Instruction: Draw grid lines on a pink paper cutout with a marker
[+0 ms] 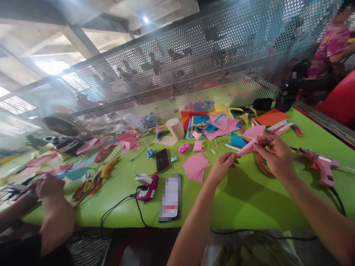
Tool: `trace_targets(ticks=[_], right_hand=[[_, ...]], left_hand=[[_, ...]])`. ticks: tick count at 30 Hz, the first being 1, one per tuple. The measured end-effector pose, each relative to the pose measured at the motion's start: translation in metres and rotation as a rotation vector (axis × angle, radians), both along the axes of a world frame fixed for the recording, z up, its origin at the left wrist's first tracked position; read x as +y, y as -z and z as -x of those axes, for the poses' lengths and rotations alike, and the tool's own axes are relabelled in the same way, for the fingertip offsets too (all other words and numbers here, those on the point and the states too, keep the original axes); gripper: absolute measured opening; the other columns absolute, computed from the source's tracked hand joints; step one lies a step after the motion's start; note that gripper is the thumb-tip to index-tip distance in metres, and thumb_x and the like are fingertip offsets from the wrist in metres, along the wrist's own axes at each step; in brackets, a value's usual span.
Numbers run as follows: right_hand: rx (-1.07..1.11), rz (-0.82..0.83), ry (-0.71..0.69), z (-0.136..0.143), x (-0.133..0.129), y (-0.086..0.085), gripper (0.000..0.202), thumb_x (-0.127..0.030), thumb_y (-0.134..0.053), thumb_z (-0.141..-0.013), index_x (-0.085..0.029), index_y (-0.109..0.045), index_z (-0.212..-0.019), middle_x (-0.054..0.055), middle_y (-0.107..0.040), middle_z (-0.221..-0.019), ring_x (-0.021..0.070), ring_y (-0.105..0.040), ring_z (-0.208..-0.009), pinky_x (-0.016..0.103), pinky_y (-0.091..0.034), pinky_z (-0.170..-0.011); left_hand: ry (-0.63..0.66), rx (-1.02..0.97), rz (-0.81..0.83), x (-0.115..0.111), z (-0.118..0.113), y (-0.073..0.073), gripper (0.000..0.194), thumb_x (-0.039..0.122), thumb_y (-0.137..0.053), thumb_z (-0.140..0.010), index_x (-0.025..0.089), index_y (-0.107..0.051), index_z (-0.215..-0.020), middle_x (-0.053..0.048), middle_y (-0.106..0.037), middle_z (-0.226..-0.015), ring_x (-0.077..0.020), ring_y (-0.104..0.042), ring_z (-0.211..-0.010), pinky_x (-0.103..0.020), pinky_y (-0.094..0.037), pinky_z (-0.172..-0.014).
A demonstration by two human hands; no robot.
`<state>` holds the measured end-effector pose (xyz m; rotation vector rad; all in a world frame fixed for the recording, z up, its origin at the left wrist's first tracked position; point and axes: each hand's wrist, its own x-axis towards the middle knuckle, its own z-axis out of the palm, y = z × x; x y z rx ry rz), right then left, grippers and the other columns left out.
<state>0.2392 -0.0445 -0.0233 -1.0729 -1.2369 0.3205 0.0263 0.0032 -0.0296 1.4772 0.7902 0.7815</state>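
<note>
Between my two hands, above the green table, is a rolled piece of pink patterned paper (246, 148). My left hand (224, 166) pinches its lower left end, and my right hand (274, 152) has thumb and fingers closed on its upper right end. Red scissor handles (264, 165) lie on the table, partly hidden by my right hand. A pink glue gun (321, 164) rests to the right of that hand. Several cut pink paper pieces (195, 166) lie overlapping to the left of my left hand.
A phone (169, 197) and a dark phone (162, 160) lie near a purple power strip (148, 190) with cables. Coloured papers (216, 123) and a cream roll (175, 128) stand behind, before a perforated metal screen (177, 70). At left, a co-worker's hand (50, 186) is near scissors.
</note>
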Motion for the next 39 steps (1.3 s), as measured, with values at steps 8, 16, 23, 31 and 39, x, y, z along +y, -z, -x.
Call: trace_targets(ticks=[8,16,23,31,39], right_hand=[[-0.207,-0.044,-0.065,0.007,-0.007,-0.003,0.013,-0.034,-0.076,-0.097,-0.029,-0.074,-0.109,0.005,-0.075,-0.105,0.0228,-0.073,-0.088,0.042,-0.062,-0.083],[-0.233,-0.069,-0.091,0.01,-0.009,-0.006,0.011,-0.03,-0.075,-0.098,-0.03,-0.073,-0.108,0.004,-0.074,-0.101,0.0219,-0.073,-0.086,0.039,-0.062,-0.078],[-0.332,-0.049,-0.14,0.018,-0.011,-0.009,0.007,-0.033,-0.074,-0.098,-0.032,-0.075,-0.105,0.002,-0.075,-0.088,0.0248,-0.072,-0.082,0.041,-0.061,-0.072],[-0.386,-0.13,0.038,0.008,-0.014,-0.023,0.014,-0.033,-0.078,-0.095,-0.035,-0.076,-0.109,0.005,-0.077,-0.107,0.0323,-0.07,-0.111,0.052,-0.056,-0.096],[-0.517,-0.023,0.061,0.014,-0.01,-0.012,0.013,-0.043,-0.077,-0.096,-0.031,-0.079,-0.101,0.01,-0.068,-0.137,0.036,-0.063,-0.13,0.059,-0.047,-0.11]], left_hand=[[0.022,0.167,-0.297,-0.004,-0.004,0.002,0.043,0.042,-0.066,-0.101,0.018,-0.071,-0.136,-0.01,-0.082,-0.106,-0.0203,-0.074,-0.091,-0.03,-0.054,-0.082],[0.068,0.131,-0.202,-0.006,-0.008,0.003,0.047,0.055,-0.064,-0.101,0.015,-0.072,-0.124,-0.011,-0.079,-0.103,-0.0184,-0.071,-0.085,-0.029,-0.054,-0.08],[0.162,0.037,-0.09,-0.011,-0.014,0.011,0.058,0.072,-0.06,-0.097,0.017,-0.063,-0.114,-0.001,-0.061,-0.083,-0.0114,-0.05,-0.068,-0.024,-0.042,-0.064],[-0.005,0.11,-0.168,-0.008,-0.013,0.011,0.047,0.065,-0.051,-0.104,0.02,-0.06,-0.1,0.002,-0.054,-0.076,-0.0125,-0.045,-0.067,-0.025,-0.037,-0.064],[-0.059,0.284,-0.384,-0.011,-0.014,0.004,0.039,0.041,-0.054,-0.106,0.023,-0.063,-0.139,-0.009,-0.076,-0.115,-0.0235,-0.069,-0.099,-0.033,-0.051,-0.089]])
